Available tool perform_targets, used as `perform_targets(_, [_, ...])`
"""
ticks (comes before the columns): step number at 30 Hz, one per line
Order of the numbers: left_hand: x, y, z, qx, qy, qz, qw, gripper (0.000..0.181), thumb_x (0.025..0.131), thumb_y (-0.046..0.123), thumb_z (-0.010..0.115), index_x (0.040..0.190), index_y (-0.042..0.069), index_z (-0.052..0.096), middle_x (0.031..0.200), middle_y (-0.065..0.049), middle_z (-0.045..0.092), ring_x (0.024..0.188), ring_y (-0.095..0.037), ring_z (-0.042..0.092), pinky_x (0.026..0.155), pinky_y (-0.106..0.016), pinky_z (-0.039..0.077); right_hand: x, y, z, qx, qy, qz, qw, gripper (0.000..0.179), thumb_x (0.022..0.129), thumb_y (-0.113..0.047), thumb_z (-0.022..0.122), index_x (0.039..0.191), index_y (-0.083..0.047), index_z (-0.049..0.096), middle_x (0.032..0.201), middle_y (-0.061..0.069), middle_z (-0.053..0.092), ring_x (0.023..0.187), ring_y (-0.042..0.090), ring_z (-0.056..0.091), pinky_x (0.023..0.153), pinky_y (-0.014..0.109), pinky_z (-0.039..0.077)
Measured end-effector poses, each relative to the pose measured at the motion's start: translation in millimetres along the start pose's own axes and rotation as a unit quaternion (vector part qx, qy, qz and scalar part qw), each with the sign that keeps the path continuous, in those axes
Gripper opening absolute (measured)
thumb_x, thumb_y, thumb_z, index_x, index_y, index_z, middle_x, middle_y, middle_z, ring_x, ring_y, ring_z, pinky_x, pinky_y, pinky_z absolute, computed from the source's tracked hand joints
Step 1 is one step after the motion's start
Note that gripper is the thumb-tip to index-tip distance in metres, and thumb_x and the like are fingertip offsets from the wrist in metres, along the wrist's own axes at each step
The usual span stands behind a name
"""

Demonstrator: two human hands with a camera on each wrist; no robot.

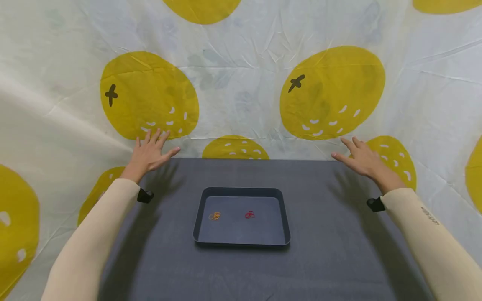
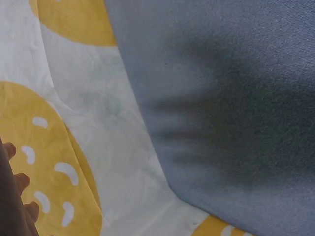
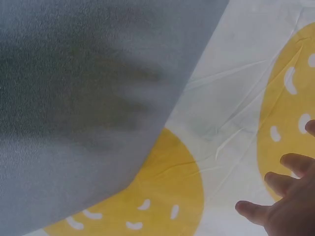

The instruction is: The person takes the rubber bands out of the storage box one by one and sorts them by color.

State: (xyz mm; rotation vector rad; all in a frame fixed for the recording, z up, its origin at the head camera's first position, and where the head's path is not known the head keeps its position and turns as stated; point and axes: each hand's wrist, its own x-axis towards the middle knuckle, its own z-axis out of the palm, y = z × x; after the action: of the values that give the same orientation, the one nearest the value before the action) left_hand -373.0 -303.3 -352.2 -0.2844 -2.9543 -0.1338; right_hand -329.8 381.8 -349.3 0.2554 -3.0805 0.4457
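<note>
My left hand [image 1: 149, 155] is raised over the far left part of the table, fingers spread, holding nothing. Across from it, my right hand [image 1: 363, 160] hovers above the far right part, its fingers also apart and free of any object. Between and nearer than both hands lies a dark shallow tray [image 1: 242, 241]. Inside it, a small cluster of orange-yellow rings, like rubber bands [image 1: 215, 216], sits on the left. A little bunch of red bands [image 1: 249, 215] lies right of the tray's middle. Neither hand touches the tray.
The grey table [image 1: 241, 271] carries the tray and takes the shadows of both arms. A white curtain [image 1: 241, 100] with yellow fruit prints hangs behind the table and along its sides. Black straps with small devices are on both wrists.
</note>
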Motion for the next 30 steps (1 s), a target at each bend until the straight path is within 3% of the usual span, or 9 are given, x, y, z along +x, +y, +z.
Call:
perform_targets(10, [-9.5,5.4,11.8,-0.028,0.016,0.006,0.9994,0.097,0.096,0.083,0.03,0.169,0.021,0.011,0.175,-0.018,0.007,0.158,-0.051,0.0,0.118,-0.078,-0.003,-8.9,-12.1,11.6,-0.012,0.01,-0.013,0.9998,0.09,0.104,-0.064,0.042,0.167,-0.007,0.012,0.166,0.039,0.006,0.15,0.063,0.011,0.106,0.084,0.018])
perform_targets(16, [-17.0,11.0,18.4,-0.047,0.025,0.006,0.9986,0.094,0.097,0.082,0.031,0.169,0.024,0.011,0.175,-0.014,0.005,0.159,-0.05,0.002,0.118,-0.078,-0.004,-17.4,-27.1,24.7,0.002,0.002,-0.027,0.9996,0.089,0.105,-0.061,0.046,0.167,-0.007,0.012,0.166,0.038,0.006,0.146,0.065,0.018,0.107,0.084,0.018])
perform_targets(20, [-22.7,15.6,23.5,-0.065,0.032,0.009,0.9973,0.092,0.098,0.079,0.033,0.168,0.022,0.015,0.174,-0.017,0.01,0.159,-0.05,0.004,0.118,-0.078,-0.003,-23.8,-35.7,31.7,0.016,0.004,-0.036,0.9992,0.086,0.105,-0.058,0.048,0.166,-0.006,0.015,0.167,0.037,0.01,0.145,0.065,0.021,0.106,0.084,0.019])
perform_targets(30, [-37.5,33.7,41.4,-0.126,0.042,0.024,0.9909,0.085,0.103,0.071,0.035,0.168,0.018,0.017,0.173,-0.02,0.016,0.157,-0.05,0.015,0.115,-0.077,0.021,-37.7,-62.9,44.2,0.051,0.019,-0.075,0.9957,0.078,0.106,-0.05,0.054,0.162,-0.004,0.028,0.164,0.031,0.026,0.145,0.055,0.031,0.109,0.076,0.03])
